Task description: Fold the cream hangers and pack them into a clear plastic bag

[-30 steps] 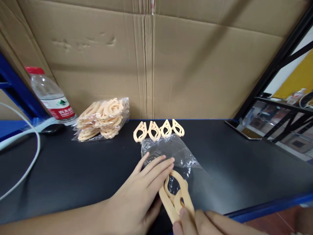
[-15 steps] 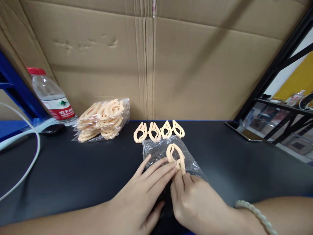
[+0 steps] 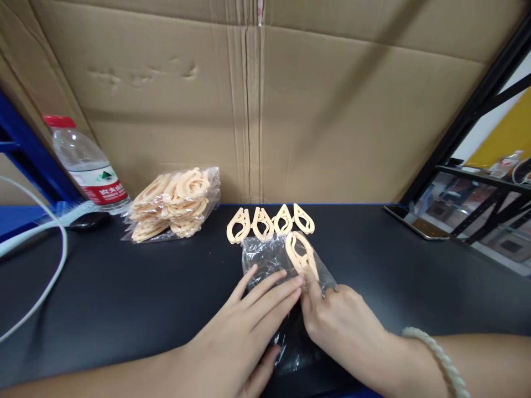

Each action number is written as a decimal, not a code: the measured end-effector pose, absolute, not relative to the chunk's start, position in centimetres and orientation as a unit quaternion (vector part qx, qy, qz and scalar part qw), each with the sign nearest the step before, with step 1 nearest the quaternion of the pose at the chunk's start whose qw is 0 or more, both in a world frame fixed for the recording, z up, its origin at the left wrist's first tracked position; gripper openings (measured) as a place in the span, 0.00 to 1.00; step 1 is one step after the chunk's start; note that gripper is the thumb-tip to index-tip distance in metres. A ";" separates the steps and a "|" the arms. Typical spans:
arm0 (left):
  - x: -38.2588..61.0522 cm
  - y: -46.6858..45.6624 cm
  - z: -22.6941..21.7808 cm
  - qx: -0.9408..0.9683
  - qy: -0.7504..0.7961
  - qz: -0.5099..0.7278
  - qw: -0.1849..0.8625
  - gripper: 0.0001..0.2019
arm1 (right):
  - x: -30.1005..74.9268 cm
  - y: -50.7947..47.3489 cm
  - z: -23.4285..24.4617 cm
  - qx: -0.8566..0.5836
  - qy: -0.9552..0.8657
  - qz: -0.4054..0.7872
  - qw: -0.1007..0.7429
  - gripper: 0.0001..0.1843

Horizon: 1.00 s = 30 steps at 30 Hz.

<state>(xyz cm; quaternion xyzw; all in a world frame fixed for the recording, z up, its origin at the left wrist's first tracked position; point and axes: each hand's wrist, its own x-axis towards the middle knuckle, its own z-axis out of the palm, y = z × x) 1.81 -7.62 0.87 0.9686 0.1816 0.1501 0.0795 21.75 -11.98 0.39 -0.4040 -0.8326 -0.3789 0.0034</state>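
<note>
A clear plastic bag (image 3: 265, 254) lies flat on the black tabletop in front of me. My left hand (image 3: 253, 320) rests on it, fingers stretched out and spread, the fingertips near the lower end of a peach folding hanger (image 3: 302, 254). That hanger is at the bag's upper right part and looks to be inside it. My right hand (image 3: 340, 320) presses its index finger along the hanger's lower end, with the other fingers curled; the thumb is hidden. Just beyond the bag, several matching folded hangers (image 3: 263, 223) lie in a row.
At the back left stands a stack of bagged hangers (image 3: 172, 204). Beside it are a red-capped water bottle (image 3: 89, 166), a dark mouse-like object (image 3: 89, 220) and a pale cable (image 3: 62, 243). A phone (image 3: 415, 223) lies at the right edge. Cardboard (image 3: 332, 110) walls the back.
The hanger under my right hand has slid up the bag, away from me. My right index finger has straightened onto it. My left hand has stayed nearly in place.
</note>
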 end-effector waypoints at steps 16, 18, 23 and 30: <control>1.8 -6.9 0.0 0.971 0.156 0.165 0.080 0.49 | 33.8 7.9 3.4 -0.391 -0.911 -0.111 0.060 0.31; 1.8 -6.3 -0.8 0.971 0.137 0.181 0.078 0.51 | 34.1 9.0 2.2 -0.387 -0.915 -0.101 0.057 0.31; 1.8 -5.7 -1.9 0.972 0.144 0.174 0.070 0.50 | 34.1 10.3 1.2 -0.371 -0.923 -0.074 0.067 0.23; 1.7 -5.7 -2.0 0.972 0.145 0.171 0.072 0.50 | 35.0 9.7 0.6 -0.395 -0.911 -0.048 0.112 0.26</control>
